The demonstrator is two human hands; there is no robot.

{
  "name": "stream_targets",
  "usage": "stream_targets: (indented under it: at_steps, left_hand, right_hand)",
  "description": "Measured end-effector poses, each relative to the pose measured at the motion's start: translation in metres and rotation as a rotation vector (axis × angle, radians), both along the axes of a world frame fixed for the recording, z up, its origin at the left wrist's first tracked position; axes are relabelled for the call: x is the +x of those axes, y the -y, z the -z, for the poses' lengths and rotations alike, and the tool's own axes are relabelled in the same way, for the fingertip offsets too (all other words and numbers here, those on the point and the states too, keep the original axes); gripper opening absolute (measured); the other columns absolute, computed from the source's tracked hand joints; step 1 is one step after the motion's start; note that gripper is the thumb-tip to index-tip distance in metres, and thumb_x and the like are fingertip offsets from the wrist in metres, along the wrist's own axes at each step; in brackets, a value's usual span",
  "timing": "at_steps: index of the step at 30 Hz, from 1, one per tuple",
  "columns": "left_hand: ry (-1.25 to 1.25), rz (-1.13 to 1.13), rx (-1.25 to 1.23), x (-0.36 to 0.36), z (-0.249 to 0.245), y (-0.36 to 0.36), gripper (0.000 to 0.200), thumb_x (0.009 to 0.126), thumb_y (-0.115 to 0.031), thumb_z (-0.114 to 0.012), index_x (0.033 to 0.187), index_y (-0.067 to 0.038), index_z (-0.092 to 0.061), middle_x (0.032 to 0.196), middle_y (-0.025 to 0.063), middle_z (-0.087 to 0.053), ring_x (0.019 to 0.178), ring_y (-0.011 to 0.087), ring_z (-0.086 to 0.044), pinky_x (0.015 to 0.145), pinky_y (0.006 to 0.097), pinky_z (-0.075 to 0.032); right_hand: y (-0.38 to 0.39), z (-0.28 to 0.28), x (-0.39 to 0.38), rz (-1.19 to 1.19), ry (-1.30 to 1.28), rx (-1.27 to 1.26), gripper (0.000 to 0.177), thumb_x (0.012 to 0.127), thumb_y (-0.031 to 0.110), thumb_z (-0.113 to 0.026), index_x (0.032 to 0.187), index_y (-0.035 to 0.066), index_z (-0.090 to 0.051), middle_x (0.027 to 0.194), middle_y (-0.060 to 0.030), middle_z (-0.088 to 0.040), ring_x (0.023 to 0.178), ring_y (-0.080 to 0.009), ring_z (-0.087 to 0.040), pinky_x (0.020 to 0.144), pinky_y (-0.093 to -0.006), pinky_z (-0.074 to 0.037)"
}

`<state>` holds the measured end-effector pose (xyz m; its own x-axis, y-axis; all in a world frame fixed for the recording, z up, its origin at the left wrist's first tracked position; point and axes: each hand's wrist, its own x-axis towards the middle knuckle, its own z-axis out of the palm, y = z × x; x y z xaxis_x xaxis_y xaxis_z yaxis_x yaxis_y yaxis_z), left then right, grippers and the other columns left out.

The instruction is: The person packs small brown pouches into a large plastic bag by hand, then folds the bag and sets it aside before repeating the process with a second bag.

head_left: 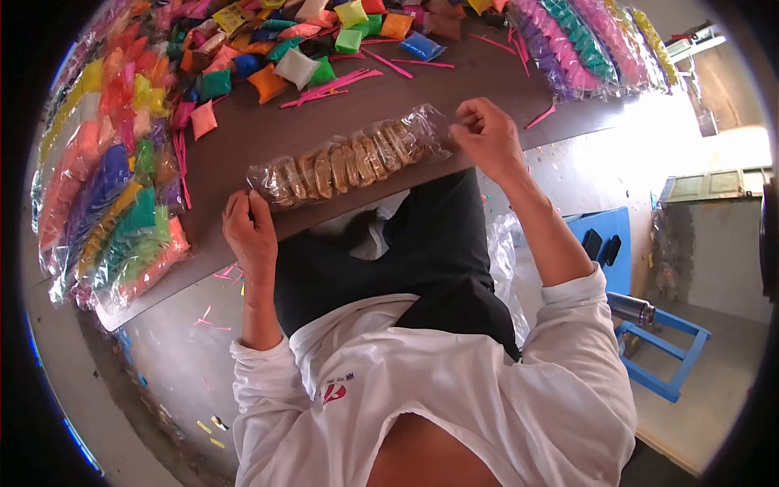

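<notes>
A long clear plastic bag [345,165] lies slantwise near the table's front edge, filled with a row of brown-gold packets. At its left end is my left hand [249,229], closed, with the thumb and curled fingers pinching the bag's corner. My right hand [489,138] is raised at the bag's other end. Its fingers are curled together beside the crinkled film; what lies between the fingertips is hidden.
Loose coloured packets [296,67] heap up at the back, beside pink strips [333,88]. Filled clear bags stand at left [122,203] and back right [584,49]. Right of my legs are a blue stool [673,357] and a metal flask [631,309].
</notes>
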<state>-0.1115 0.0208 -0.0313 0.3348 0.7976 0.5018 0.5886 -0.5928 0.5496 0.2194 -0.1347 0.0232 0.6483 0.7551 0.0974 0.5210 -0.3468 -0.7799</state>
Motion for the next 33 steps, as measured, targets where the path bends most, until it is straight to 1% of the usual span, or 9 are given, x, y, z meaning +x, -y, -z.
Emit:
stream_targets:
  at_steps: [6, 9, 12, 13, 19, 22, 25, 29, 33]
  left_hand:
    - [0.022, 0.003, -0.005, 0.003, -0.003, 0.002, 0.016, 0.092, -0.008, -0.055, 0.082, 0.005, -0.057, 0.087, 0.0168, -0.062, 0.079, 0.0372, -0.057, 0.072, 0.043, -0.046]
    - [0.014, -0.016, -0.024, 0.004, -0.004, 0.002, 0.017, 0.092, -0.008, -0.055, 0.082, 0.005, -0.058, 0.087, 0.0166, -0.062, 0.079, 0.0366, -0.057, 0.072, 0.0429, -0.045]
    - [0.018, -0.008, 0.008, 0.003, -0.004, 0.002, 0.017, 0.092, -0.008, -0.055, 0.082, 0.005, -0.058, 0.087, 0.0168, -0.062, 0.081, 0.0363, -0.058, 0.073, 0.0428, -0.045]
    - [0.01, -0.015, -0.004, 0.003, -0.005, 0.001, 0.017, 0.092, -0.008, -0.055, 0.082, 0.005, -0.058, 0.088, 0.0169, -0.062, 0.081, 0.0363, -0.058, 0.074, 0.0429, -0.046]
    - [0.027, -0.017, 0.01, 0.002, -0.001, 0.0, 0.018, 0.092, -0.009, -0.056, 0.081, 0.005, -0.058, 0.091, 0.0169, -0.064, 0.084, 0.0366, -0.059, 0.075, 0.0433, -0.046]
    - [0.019, -0.035, -0.033, 0.0, -0.002, 0.004, 0.017, 0.091, -0.009, -0.057, 0.081, 0.004, -0.059, 0.092, 0.0167, -0.064, 0.084, 0.0365, -0.059, 0.075, 0.0434, -0.047]
    - [0.022, -0.027, -0.04, 0.001, -0.003, 0.002, 0.017, 0.091, -0.01, -0.057, 0.08, 0.004, -0.058, 0.092, 0.0164, -0.064, 0.085, 0.0363, -0.059, 0.074, 0.0432, -0.047]
    - [0.043, -0.012, -0.02, 0.0, 0.001, -0.001, 0.018, 0.091, -0.01, -0.057, 0.079, 0.003, -0.058, 0.092, 0.0159, -0.064, 0.084, 0.0361, -0.059, 0.074, 0.0429, -0.047]
    - [0.053, -0.017, -0.046, 0.001, -0.006, 0.003, 0.017, 0.091, -0.01, -0.057, 0.079, 0.003, -0.058, 0.091, 0.0161, -0.063, 0.085, 0.0361, -0.058, 0.075, 0.0428, -0.046]
  right_hand:
    - [0.004, -0.031, -0.011, -0.123, 0.142, 0.354, 0.02, 0.083, 0.005, -0.06, 0.102, 0.0, -0.063, 0.086, -0.0068, -0.062, 0.073, -0.0105, -0.059, 0.068, -0.0264, -0.048]
    - [-0.007, -0.021, -0.016, -0.231, -0.177, 0.155, 0.021, 0.088, 0.009, -0.055, 0.105, -0.002, -0.061, 0.092, -0.0118, -0.064, 0.078, -0.0182, -0.062, 0.073, -0.0318, -0.049]
    - [-0.017, 0.023, -0.003, -0.385, 0.15, 0.126, 0.027, 0.093, 0.016, -0.048, 0.11, -0.002, -0.06, 0.098, -0.0126, -0.066, 0.089, -0.0224, -0.063, 0.081, -0.0347, -0.049]
    - [-0.014, 0.023, -0.001, -0.417, 0.177, 0.106, 0.03, 0.092, 0.015, -0.047, 0.112, -0.004, -0.059, 0.1, -0.0151, -0.066, 0.095, -0.0288, -0.063, 0.086, -0.0371, -0.048]
    - [-0.003, 0.001, 0.011, -0.385, -0.228, -0.026, 0.032, 0.09, 0.018, -0.053, 0.115, -0.001, -0.061, 0.106, -0.0185, -0.065, 0.099, -0.0329, -0.063, 0.091, -0.0376, -0.047]
    - [0.004, -0.014, -0.007, -0.325, -0.184, 0.067, 0.04, 0.089, 0.028, -0.062, 0.119, 0.002, -0.06, 0.112, -0.018, -0.063, 0.106, -0.0335, -0.06, 0.095, -0.0401, -0.046]
    - [0.002, -0.024, -0.027, -0.515, 0.371, 0.154, 0.057, 0.084, 0.04, -0.07, 0.127, 0.006, -0.055, 0.122, -0.0199, -0.057, 0.114, -0.0365, -0.054, 0.099, -0.0442, -0.043]
    - [0.0, 0.01, -0.035, -0.545, 0.446, 0.047, 0.073, 0.077, 0.047, -0.074, 0.135, 0.011, -0.048, 0.133, -0.0191, -0.049, 0.12, -0.0415, -0.048, 0.101, -0.0476, -0.04]
    - [0.0, 0.015, -0.03, -0.494, 0.445, 0.021, 0.071, 0.075, 0.043, -0.077, 0.132, 0.009, -0.052, 0.133, -0.0182, -0.049, 0.121, -0.0399, -0.048, 0.102, -0.0461, -0.04]
